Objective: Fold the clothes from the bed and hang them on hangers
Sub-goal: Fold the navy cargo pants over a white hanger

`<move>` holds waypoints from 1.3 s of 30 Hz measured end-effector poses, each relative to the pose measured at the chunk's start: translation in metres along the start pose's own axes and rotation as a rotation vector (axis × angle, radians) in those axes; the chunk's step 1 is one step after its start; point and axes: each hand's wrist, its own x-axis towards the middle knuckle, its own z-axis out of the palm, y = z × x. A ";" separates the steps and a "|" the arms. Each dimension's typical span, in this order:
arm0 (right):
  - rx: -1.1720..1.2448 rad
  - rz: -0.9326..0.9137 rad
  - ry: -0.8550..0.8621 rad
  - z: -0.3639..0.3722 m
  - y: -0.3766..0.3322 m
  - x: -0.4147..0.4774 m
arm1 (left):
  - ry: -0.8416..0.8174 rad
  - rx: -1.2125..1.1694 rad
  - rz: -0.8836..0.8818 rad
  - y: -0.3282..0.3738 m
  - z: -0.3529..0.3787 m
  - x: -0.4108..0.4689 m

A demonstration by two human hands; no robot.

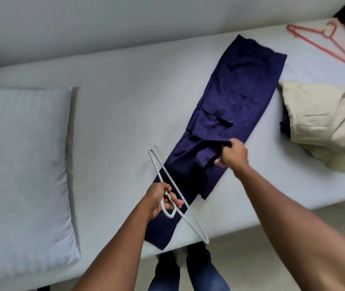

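Note:
Navy blue trousers lie folded lengthwise across the white bed, running from the far side to the near edge. My right hand pinches a bunched fold of the cloth near the trousers' middle and lifts it a little. My left hand grips a white hanger by its hook and neck. The hanger lies slanted over the trousers' near end.
A white pillow fills the bed's left end. A cream garment lies crumpled at the right, with something dark under it. A pink hanger rests at the far right corner. My legs stand at the bed's near edge.

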 end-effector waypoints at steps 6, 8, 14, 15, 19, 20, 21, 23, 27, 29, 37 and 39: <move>0.047 -0.190 0.274 -0.081 -0.051 0.068 | -0.042 -0.093 0.117 0.040 0.057 0.006; 0.015 -0.189 0.197 -0.091 -0.056 0.085 | -0.077 -0.131 0.134 0.054 0.077 0.011; 0.062 0.004 -0.121 -0.118 -0.081 0.150 | -0.100 -0.185 0.155 0.096 0.140 0.044; 0.113 0.017 -0.139 -0.123 -0.090 0.166 | -0.108 -0.188 0.152 0.102 0.149 0.048; 0.125 -0.084 0.084 -0.165 -0.138 0.267 | -0.128 -0.220 0.166 0.129 0.189 0.070; 0.058 -0.145 0.192 -0.179 -0.152 0.293 | -0.135 -0.227 0.178 0.136 0.197 0.074; 0.015 -0.197 0.281 -0.192 -0.167 0.313 | -0.138 -0.229 0.191 0.142 0.203 0.078; 0.037 -0.321 0.333 -0.208 -0.189 0.337 | -0.126 -0.243 0.208 0.153 0.214 0.087; -0.156 -0.490 0.258 -0.195 -0.175 0.335 | -0.091 -0.241 0.209 0.164 0.223 0.096; -0.259 -0.479 0.180 -0.177 -0.136 0.328 | -0.069 -0.234 0.204 0.162 0.220 0.097; -0.498 -0.232 0.125 -0.087 -0.011 0.255 | 0.032 -0.265 0.183 0.134 0.175 0.084; -0.416 -0.062 0.227 -0.079 -0.005 0.247 | 0.073 -0.246 0.172 0.128 0.167 0.086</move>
